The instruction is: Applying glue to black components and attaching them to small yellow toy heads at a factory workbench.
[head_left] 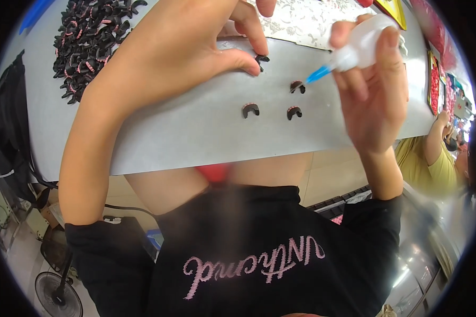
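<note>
My left hand (211,50) reaches across the grey table, thumb and fingertips closed on a small black claw clip (263,62). In my right hand (373,100) is a translucent white squeeze bottle (366,42), tilted down to the left. Its blue needle tip (318,74) points at a black claw clip (300,87); whether the needle touches it, I cannot tell. Two similar clips lie nearer to me, a left one (250,110) and a right one (294,112), each with a pink beaded strip along its curved top.
A heap of black clips (90,47), some with pink strips, covers the table's far left. Beyond my hands lies a white patterned sheet (296,24). A yellow-edged tray (392,11) and a tray of red pieces (434,84) stand right. Another person in yellow (423,158) sits there.
</note>
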Demonstrator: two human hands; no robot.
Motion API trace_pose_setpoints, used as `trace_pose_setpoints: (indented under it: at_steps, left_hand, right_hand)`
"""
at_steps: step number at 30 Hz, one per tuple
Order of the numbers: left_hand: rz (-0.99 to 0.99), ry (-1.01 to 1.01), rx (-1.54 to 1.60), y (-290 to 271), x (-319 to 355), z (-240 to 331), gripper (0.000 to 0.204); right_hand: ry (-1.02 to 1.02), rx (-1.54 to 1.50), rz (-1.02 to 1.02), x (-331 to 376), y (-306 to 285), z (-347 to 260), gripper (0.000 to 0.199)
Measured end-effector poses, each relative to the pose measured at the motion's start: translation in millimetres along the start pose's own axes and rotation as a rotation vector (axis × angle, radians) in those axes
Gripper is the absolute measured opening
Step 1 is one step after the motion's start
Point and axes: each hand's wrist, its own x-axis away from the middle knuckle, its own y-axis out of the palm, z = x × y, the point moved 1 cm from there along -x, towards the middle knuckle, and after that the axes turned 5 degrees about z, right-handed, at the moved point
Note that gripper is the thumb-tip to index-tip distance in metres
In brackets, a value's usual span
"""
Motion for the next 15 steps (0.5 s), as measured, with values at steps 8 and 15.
trace_pose_setpoints:
  at_steps: [8, 15]
  left_hand:
    - [0.027, -0.090, -0.046, 2.3, -7.1, 15.5, 0.040]
    - [0.030, -0.135, -0.047, 2.0, -5.1, 18.8, 0.039]
  right_hand:
    - [-0.136, 0.232, -0.120, 22.9, 15.2, 20.0, 0.036]
    - [-0.166, 0.256, -0.124, 22.2, 17.4, 25.2, 0.036]
